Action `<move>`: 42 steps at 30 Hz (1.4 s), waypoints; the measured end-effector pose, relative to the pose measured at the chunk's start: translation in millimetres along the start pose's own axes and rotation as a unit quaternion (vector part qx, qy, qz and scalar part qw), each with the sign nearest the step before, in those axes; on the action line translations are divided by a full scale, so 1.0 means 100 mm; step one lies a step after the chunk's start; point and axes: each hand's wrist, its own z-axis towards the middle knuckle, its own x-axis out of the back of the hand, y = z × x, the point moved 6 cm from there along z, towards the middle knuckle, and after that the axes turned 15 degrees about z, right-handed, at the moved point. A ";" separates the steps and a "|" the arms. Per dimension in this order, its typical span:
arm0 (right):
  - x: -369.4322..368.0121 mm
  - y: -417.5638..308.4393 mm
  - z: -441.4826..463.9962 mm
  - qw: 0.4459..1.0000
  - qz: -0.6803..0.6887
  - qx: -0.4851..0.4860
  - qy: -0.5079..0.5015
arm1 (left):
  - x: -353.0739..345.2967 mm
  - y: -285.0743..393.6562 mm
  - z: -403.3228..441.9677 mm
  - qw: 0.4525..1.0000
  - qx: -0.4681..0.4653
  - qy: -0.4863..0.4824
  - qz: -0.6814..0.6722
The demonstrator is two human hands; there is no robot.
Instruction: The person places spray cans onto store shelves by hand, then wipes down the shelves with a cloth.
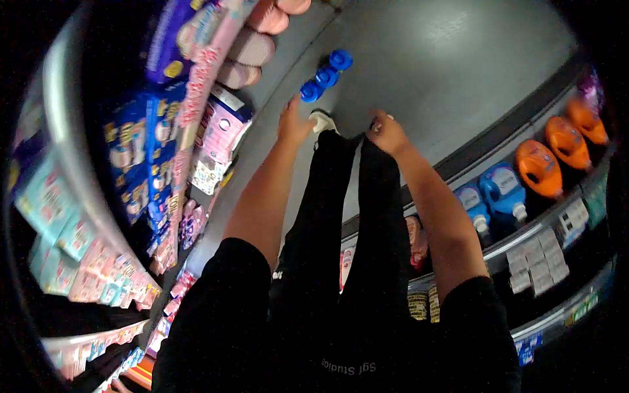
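My left hand [294, 124] is stretched out low over the floor, its thumb apart from the fingers and nothing clearly held. Just beyond its fingertips are three round blue things [326, 77] in a slanting row; their kind is unclear, and I cannot tell whether the hand touches the nearest. My right hand [388, 133] is closed beside the knee of my black trousers [377, 177]. A small dark patch shows at its fingers, too blurred to name. A light-coloured shoe [322, 122] shows between the hands.
At left, shelves hold blue packs [134, 157], a pink pack [223, 131] and pastel packs [56, 196]. The right shelf carries orange bottles [538, 168] and blue bottles [503, 190] above white price labels [537, 261]. Grey floor [432, 78] runs between the shelves.
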 end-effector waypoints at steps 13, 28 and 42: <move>-1.21 0.15 1.11 0.996 0.091 0.010 -0.016 | -0.46 -0.08 0.59 0.996 -0.071 0.020 0.059; 0.03 -2.94 -2.33 0.918 -0.031 0.367 -0.149 | 3.55 1.41 -2.73 0.983 -0.166 0.009 -0.074; 0.58 -6.02 -3.96 0.783 -0.009 0.612 -0.116 | 6.02 1.91 -4.24 0.741 -0.328 0.501 -0.303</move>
